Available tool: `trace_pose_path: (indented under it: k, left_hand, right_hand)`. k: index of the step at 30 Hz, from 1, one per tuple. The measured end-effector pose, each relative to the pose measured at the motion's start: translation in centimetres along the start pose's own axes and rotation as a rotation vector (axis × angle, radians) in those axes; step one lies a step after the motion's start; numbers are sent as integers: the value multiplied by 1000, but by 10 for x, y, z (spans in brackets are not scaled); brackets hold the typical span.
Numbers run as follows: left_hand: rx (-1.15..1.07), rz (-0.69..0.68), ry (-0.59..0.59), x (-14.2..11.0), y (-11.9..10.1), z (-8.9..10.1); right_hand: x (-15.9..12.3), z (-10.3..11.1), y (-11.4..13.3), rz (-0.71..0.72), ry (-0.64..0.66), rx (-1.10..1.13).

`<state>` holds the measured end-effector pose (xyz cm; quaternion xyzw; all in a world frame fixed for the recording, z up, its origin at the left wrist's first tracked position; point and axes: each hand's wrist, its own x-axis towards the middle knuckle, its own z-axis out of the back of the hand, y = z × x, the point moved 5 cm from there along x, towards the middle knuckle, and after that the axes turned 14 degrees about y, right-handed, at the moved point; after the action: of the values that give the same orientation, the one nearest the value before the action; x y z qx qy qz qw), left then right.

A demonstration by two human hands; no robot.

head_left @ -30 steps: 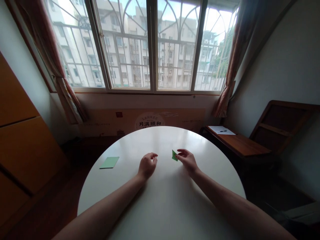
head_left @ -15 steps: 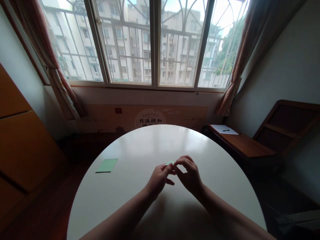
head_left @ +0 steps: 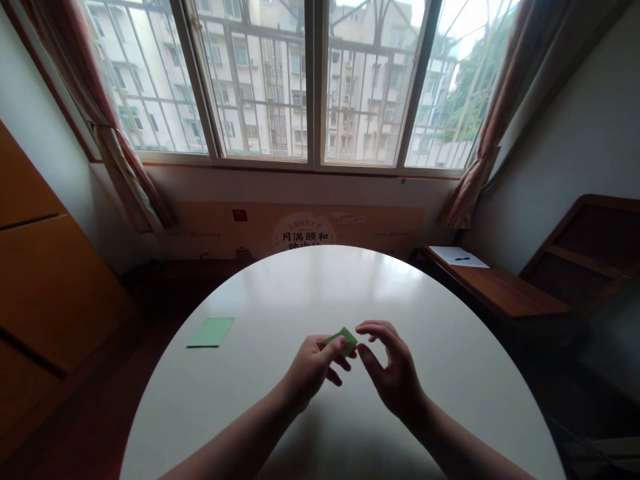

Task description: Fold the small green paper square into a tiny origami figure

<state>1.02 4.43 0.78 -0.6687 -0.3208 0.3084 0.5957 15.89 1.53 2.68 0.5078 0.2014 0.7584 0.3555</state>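
A small folded piece of green paper (head_left: 349,341) is pinched between the thumb and fingers of my left hand (head_left: 313,370), above the middle of the white table (head_left: 280,293). My right hand (head_left: 393,367) is just to the right of it, thumb and forefinger apart and curved, with nothing visible between them. Its fingertips come close to the paper's right corner; whether the thumb touches it I cannot tell. On the table's left side lies a light green square stack of paper (head_left: 211,332).
Beyond the table's right edge stands a wooden chair (head_left: 520,293) with a white sheet (head_left: 453,256) and a dark pen (head_left: 463,259) on its seat. A printed banner (head_left: 210,223) runs under the window. An orange-brown cabinet (head_left: 60,287) is at the left.
My right hand has loosened its pinch and drawn slightly right, away from the paper. The green paper now shows more of its face in my left hand. The view has shifted a little.
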Motion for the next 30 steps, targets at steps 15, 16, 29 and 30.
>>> trace_pose_path:
  k: [15,16,29,30]
  left_hand:
    - [83,-9,62,5,13,-2]
    - [81,-7,63,6,14,-2]
    - [82,45,54,5,26,-4]
    - [81,49,51,5,27,-4]
  right_hand:
    - [-14,-30,-44,-493,45,735]
    - [-14,-30,-44,-496,43,738]
    - [-20,-30,-47,-560,20,748]
    - [-20,-31,-47,-563,22,747]
